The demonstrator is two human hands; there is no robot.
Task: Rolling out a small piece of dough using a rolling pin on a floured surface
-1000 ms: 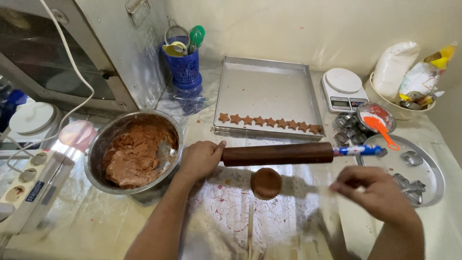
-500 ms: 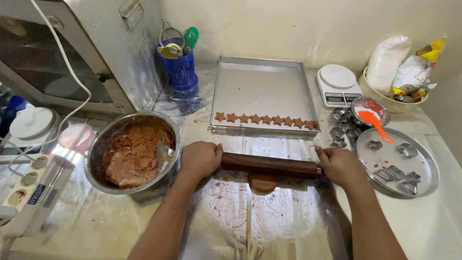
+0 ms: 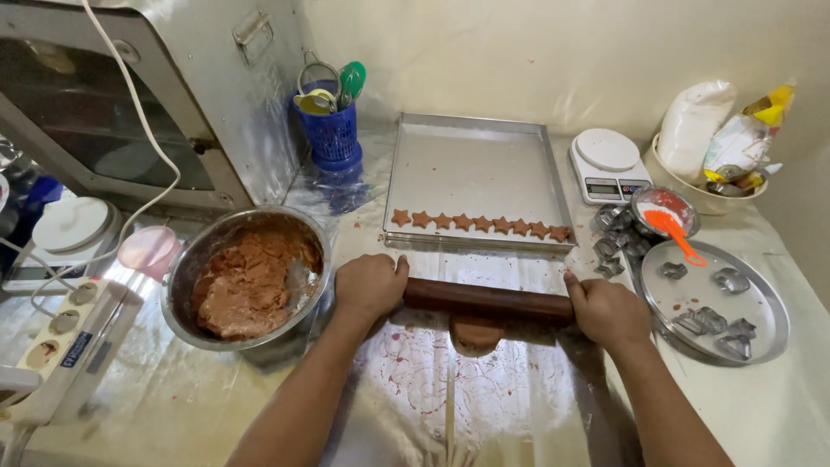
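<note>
A brown wooden rolling pin (image 3: 488, 300) lies across a plastic-covered work sheet (image 3: 450, 389). My left hand (image 3: 370, 284) grips its left end and my right hand (image 3: 608, 309) grips its right end. Under the pin's middle sits a small round lump of brown dough (image 3: 477, 334), partly hidden by the pin. Just beyond the pin stands a metal baking tray (image 3: 475, 164) with a row of several star-shaped dough pieces (image 3: 480, 224) along its near edge. A steel bowl (image 3: 183, 285) of brown dough (image 3: 251, 281) rests beside my left wrist.
A round metal plate (image 3: 761, 298) with several cookie cutters lies at right, a small bowl with an orange scoop (image 3: 666, 216) behind it. A white kitchen scale (image 3: 607, 164), blue utensil holder (image 3: 334, 138), oven (image 3: 112, 95) and power strip (image 3: 60, 337) surround the area.
My right hand came in from the right and took hold of the pin's right end. The pin came down onto the dough lump.
</note>
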